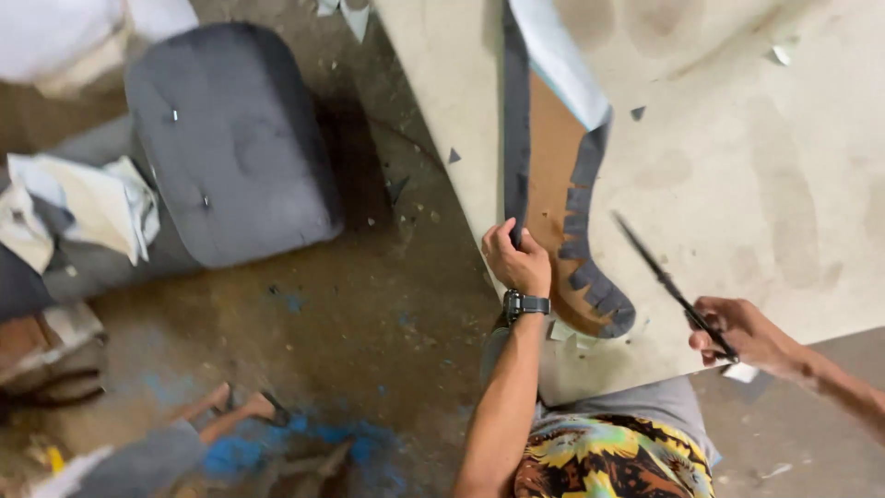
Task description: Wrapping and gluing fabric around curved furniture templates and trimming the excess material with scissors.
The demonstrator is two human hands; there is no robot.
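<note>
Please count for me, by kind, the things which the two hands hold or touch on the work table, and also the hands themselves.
Hands: 2, left hand and right hand
Long thin black tool, in the right hand: 1
Brown panel with grey fabric edging, gripped by the left hand: 1
Total: 4

- The left hand [516, 261] is bare, with no glove and no ring that shows.
- A dark watch [524, 304] sits on the left wrist, with a chunky square case and a black strap.
- The left forearm is bare to the elbow; no sleeve shows.
- The right hand [749, 334] is bare too, and its forearm has no sleeve or band.
- A grey shirt [645, 402] covers the torso at the lower edge.
- Below it are patterned shorts [613, 461] in yellow, black, orange and teal.
</note>
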